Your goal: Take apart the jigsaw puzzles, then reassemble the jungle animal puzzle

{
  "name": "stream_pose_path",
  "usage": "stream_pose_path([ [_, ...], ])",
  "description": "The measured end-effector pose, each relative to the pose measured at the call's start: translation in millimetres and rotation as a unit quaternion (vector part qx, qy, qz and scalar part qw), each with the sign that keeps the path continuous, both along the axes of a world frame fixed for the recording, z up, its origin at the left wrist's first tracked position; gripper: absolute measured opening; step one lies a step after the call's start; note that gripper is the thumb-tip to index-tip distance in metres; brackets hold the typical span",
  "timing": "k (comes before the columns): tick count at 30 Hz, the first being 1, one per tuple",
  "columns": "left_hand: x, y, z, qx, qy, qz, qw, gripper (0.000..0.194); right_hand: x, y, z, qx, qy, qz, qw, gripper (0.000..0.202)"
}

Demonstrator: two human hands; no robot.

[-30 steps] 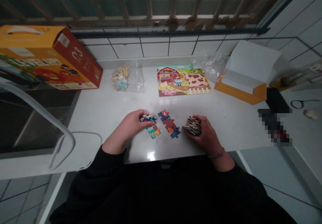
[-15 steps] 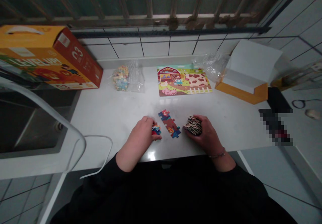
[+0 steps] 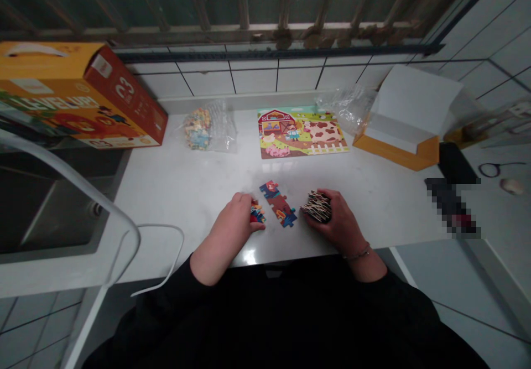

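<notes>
My left hand [image 3: 236, 217] is closed around a small stack of colourful puzzle pieces [image 3: 257, 212], their edges showing between thumb and fingers. On the right, my right hand [image 3: 341, 217] grips a thicker stack of puzzle pieces [image 3: 317, 206], seen mostly by their pale and dark edges. Between the two hands, a strip of joined puzzle pieces [image 3: 279, 204] in blue, red and brown lies slanted on the white counter [image 3: 186, 192]. Neither hand touches the strip. Beyond it lies a farm picture [image 3: 302, 132] with a barn and a cow.
A bag of puzzle pieces [image 3: 199, 130] lies back left, beside an orange box [image 3: 83, 98]. Back right are a crumpled clear bag [image 3: 348, 106] and an open white-and-orange box [image 3: 404, 145]. A white cable [image 3: 182, 242] and a sink [image 3: 53, 197] are at left.
Both hands keep their hold in nearly the same place. The pieces in my left hand look slightly shifted, and the whole view has moved a little.
</notes>
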State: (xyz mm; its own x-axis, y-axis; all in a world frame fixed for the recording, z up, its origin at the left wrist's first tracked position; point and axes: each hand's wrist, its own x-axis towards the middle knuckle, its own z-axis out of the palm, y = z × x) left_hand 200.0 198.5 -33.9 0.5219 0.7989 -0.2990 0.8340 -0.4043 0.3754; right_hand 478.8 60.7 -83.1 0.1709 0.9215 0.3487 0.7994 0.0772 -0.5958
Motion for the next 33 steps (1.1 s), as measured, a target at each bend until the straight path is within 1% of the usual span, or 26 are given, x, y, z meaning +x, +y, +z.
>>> stream_pose_path([
  [3,-1,-4,3.3,0.019,0.000,-0.009,1.000,0.059,0,0,-0.3,-0.005,0.001,-0.001,1.000,0.065],
  [7,3,-8,14.5,0.007,0.034,-0.026,0.999,0.047,1,0,-0.6,-0.003,0.002,0.000,1.000,0.064],
  [10,4,-9,17.7,0.006,0.037,-0.031,0.999,0.041,0,0,-0.8,-0.001,0.004,0.000,1.000,0.064],
  [12,4,-8,14.7,0.008,0.026,-0.029,0.999,0.041,0,0,-1.0,0.002,0.002,0.000,1.000,0.064],
  [15,1,-5,5.8,0.011,0.004,-0.032,0.999,0.042,0,0,-1.2,0.002,0.003,-0.002,1.000,0.065],
  [18,-1,-1,-0.6,-0.003,-0.017,-0.039,0.999,0.045,0,0,-1.6,-0.002,0.004,-0.001,1.000,0.064],
  [21,0,2,0.2,-0.041,-0.035,-0.046,0.997,0.045,1,0,-2.2,-0.004,0.005,0.000,1.000,0.065],
  [23,1,2,3.2,-0.079,-0.048,-0.047,0.995,0.043,1,0,-2.3,-0.003,0.006,0.002,1.000,0.066],
  [25,0,1,5.5,-0.097,-0.073,-0.042,0.992,0.040,1,0,-2.0,-0.004,0.007,0.002,1.000,0.065],
  [27,-1,-1,5.3,-0.078,-0.109,-0.039,0.990,0.033,1,0,-1.7,-0.005,0.007,0.000,1.000,0.064],
  [29,-3,-1,2.2,-0.041,-0.144,-0.044,0.988,0.030,1,-1,-1.6,-0.005,0.006,-0.003,1.000,0.064],
  [31,-5,-1,-2.3,-0.012,-0.167,-0.068,0.983,0.032,1,-1,-1.7,-0.003,0.004,-0.002,1.000,0.065],
  [33,-7,0,-6.5,0.003,-0.178,-0.104,0.979,0.029,1,-1,-1.9,-0.004,0.003,0.000,1.000,0.065],
])
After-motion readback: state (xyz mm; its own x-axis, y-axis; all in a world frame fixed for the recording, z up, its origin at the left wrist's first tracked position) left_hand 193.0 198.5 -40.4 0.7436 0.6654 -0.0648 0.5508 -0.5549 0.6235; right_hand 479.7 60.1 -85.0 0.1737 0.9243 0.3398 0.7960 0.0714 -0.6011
